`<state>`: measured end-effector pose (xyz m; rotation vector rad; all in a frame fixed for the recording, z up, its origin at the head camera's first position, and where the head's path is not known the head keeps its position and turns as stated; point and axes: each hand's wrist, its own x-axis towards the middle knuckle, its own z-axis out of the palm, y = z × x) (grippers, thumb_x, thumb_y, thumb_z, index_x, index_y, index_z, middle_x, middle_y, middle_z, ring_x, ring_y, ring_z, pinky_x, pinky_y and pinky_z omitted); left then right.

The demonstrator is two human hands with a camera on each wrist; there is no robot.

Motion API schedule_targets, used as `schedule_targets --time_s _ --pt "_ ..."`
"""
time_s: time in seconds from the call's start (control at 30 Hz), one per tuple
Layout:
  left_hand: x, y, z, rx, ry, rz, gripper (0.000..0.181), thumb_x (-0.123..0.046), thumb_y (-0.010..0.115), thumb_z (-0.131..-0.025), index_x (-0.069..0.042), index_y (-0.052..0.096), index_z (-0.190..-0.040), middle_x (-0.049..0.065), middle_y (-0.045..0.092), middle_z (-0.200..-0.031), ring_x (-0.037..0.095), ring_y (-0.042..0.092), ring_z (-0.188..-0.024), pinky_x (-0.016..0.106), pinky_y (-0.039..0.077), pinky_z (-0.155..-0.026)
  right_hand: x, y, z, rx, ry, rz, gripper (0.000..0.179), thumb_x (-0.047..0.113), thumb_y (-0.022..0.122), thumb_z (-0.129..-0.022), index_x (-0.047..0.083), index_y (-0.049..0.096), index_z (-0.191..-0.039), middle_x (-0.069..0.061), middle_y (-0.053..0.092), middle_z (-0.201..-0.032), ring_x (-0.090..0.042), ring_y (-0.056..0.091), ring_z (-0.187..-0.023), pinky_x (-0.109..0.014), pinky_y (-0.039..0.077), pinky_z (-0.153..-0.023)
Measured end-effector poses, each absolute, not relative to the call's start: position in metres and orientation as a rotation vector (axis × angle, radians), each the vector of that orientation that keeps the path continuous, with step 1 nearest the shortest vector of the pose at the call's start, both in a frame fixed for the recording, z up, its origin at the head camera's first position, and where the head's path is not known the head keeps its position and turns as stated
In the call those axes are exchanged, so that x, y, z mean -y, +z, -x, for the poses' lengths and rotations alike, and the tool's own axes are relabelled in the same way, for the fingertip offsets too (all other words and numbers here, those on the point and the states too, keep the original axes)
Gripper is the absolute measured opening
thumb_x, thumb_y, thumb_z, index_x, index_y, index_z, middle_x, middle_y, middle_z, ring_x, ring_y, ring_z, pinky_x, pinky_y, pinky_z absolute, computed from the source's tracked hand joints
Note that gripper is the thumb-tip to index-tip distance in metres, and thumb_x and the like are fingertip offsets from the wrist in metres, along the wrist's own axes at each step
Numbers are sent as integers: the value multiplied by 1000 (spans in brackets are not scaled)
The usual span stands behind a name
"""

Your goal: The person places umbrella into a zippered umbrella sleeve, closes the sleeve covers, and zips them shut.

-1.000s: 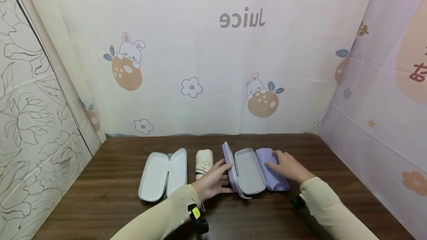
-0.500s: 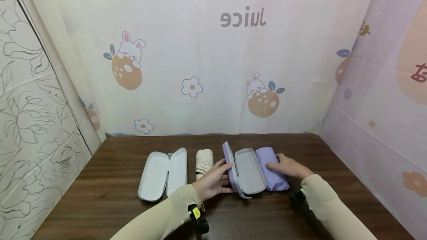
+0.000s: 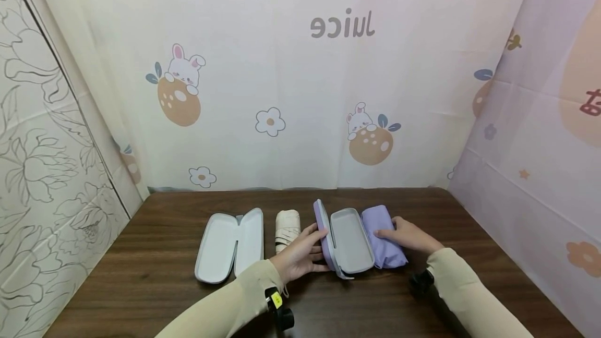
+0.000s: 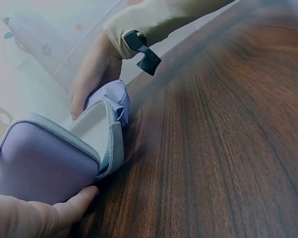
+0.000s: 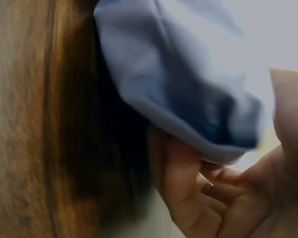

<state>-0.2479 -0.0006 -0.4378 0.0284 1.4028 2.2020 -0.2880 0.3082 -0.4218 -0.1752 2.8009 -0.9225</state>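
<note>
A purple zippered case [image 3: 351, 246] lies unzipped and spread on the table, its light grey inside facing up. My left hand [image 3: 298, 258] grips the raised lid [image 4: 44, 163] from the left, holding it nearly upright. Right beside the case is a rolled purple fabric bundle [image 3: 381, 239], crumpled at its near end. My right hand [image 3: 409, 234] holds this bundle from the right, thumb on top. In the right wrist view, curled fingers [image 5: 181, 173] reach under the blurred bundle [image 5: 174, 64].
A second case [image 3: 217, 249], white inside, lies spread at the left. Between the cases is a cream rolled bundle [image 3: 287, 228] with dark lines, partly covered by my left hand. Patterned curtains [image 3: 300, 93] hang behind the brown table [image 3: 141, 275].
The purple bundle has turned slightly, its far end shifting right and up. My right hand has settled from spread fingers into a hold on its right side. My left hand stays put.
</note>
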Motion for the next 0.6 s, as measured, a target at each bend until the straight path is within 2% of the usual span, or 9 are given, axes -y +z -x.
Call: schedule_targets --time_s 0.1,0.27,0.47,0.6 --pt "0 -438 248 -1404 2201 -26 80 -30 62 -99 -12 13 -160 32 40 -135 47 41 -130 70 40 -98 -306 -423 287 -2838 -934 176 82 44 68 -92 -23 40 -129 -25 61 -106 -30 60 -94 -49 53 -83" --pt "1 -438 247 -1409 2198 -24 80 -29 61 -99 -12 12 -160 32 40 -135 48 40 -132 70 40 -97 -305 -422 285 -2889 -966 187 80 44 69 -91 -20 41 -130 -22 62 -104 -27 61 -90 -46 54 -79" --pt "1 -436 247 -1415 2191 -25 80 -29 61 -99 -13 12 -160 32 41 -136 48 40 -132 70 41 -97 -307 -410 282 -2930 -985 152 78 46 61 -96 -18 39 -135 -26 62 -109 -29 63 -94 -47 53 -80" --pt "1 -435 247 -1416 2190 -26 79 -29 61 -99 -13 13 -160 32 41 -136 47 41 -131 70 41 -97 -306 -399 280 -2910 -1077 139 74 42 57 -99 -17 37 -138 -27 60 -114 -29 63 -95 -44 53 -81"
